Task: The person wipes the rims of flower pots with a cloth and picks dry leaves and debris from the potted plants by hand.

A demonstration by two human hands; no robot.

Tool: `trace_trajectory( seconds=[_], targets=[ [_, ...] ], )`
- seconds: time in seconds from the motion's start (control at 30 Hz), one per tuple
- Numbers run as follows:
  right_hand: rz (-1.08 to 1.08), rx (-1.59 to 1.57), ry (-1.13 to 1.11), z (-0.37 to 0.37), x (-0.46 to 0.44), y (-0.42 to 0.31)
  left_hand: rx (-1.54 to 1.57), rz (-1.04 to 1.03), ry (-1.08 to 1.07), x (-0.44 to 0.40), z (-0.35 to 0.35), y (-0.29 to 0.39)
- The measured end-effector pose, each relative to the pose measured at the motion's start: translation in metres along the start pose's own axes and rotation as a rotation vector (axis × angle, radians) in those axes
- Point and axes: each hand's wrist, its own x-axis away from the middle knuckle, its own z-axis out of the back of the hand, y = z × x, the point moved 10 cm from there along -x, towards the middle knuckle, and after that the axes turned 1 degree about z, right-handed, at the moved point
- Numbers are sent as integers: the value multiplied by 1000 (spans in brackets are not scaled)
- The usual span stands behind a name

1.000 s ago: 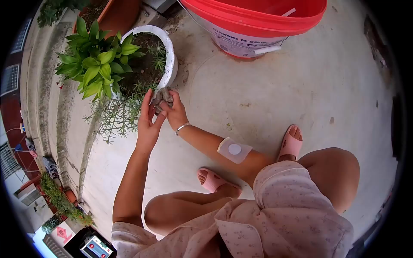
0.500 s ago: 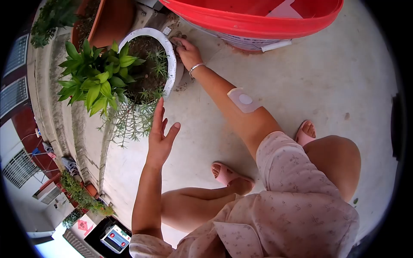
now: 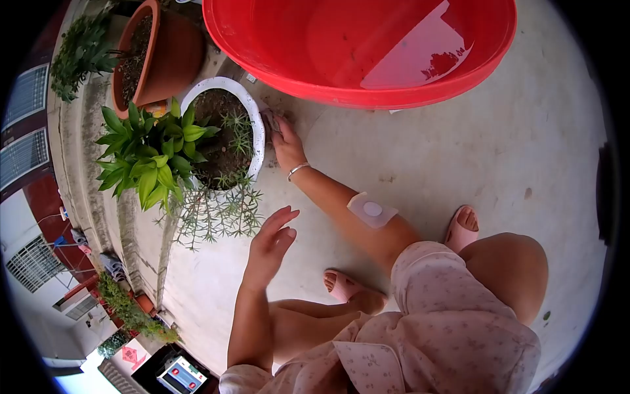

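My right hand (image 3: 287, 146) is closed on what looks like a crumpled grey-brown cloth (image 3: 271, 123), pressed against the outer side of a white flowerpot (image 3: 258, 125). The hand partly covers the cloth. In the pot are dark soil, a bushy plant (image 3: 154, 154) with broad green leaves and thin trailing sprigs (image 3: 213, 213) that hang over the near rim. Holding nothing, my left hand (image 3: 268, 248) is raised just to the right of these sprigs, its fingers bent and apart.
A large red tub (image 3: 295, 72) with reflecting water stands beyond my right hand. Behind the white pot is a terracotta planter (image 3: 174, 52). Concrete steps (image 3: 128, 243) run along the left. My feet in pink sandals (image 3: 344, 287) are on the concrete floor (image 3: 453, 157).
My left hand has come away from the pot's rim, toward me and to the right. My right hand remains at the pot's side. The view has shifted, showing more of the tub.
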Motion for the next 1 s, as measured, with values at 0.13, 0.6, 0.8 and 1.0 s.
trace_trajectory(
  seconds=[0.13,0.6,0.8,1.0],
  targets=[
    [151,217,-297,-30,-86,-19,-55,-44,-75,11,-2,11],
    [312,237,-347,-60,-132,-96,95,-132,65,49,31,65],
    [44,392,-135,-27,-112,-65,581,-499,806,122,199,58],
    [-10,313,-181,19,-34,-47,605,-285,1102,100,370,-125]
  ],
)
